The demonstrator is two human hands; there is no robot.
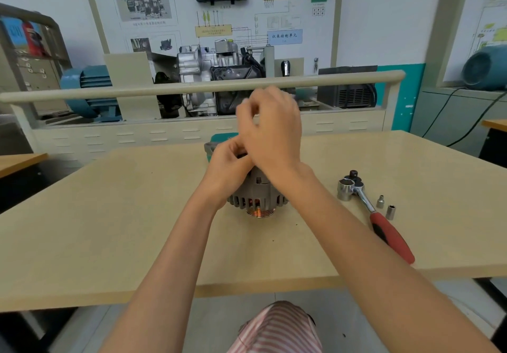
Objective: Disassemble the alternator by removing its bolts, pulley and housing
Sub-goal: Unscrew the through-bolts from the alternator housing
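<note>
On your far left, behind the bench rail, sits a blue-green finned electric motor [87, 89], and further along the rail a silver cast-metal gearbox cutaway [214, 70] stands under the white wall diagram board [208, 9]. In front of you lies the pale beige laminate tabletop [109, 215]. Near its middle the grey ribbed aluminium alternator [258, 197] rests on the table, its grooved metal pulley [260, 212] pointing toward you and copper windings glinting through the slots.

Your left hand [229, 167] lies on the alternator's top, fingers curled tightly inward as if pinching a small part there; what they hold is hidden. Your right hand [270, 130] is raised just above and behind it, blurred, with fingers bent loosely; I cannot tell whether anything sits between them. A teal object [223, 135] peeks out behind both hands.

To the right, well apart from the alternator, a chrome ratchet wrench with a red and black handle [384, 223] lies flat, a large chrome socket [346, 188] at its head. Just beside its shaft stand two small steel sockets [386, 207].
</note>
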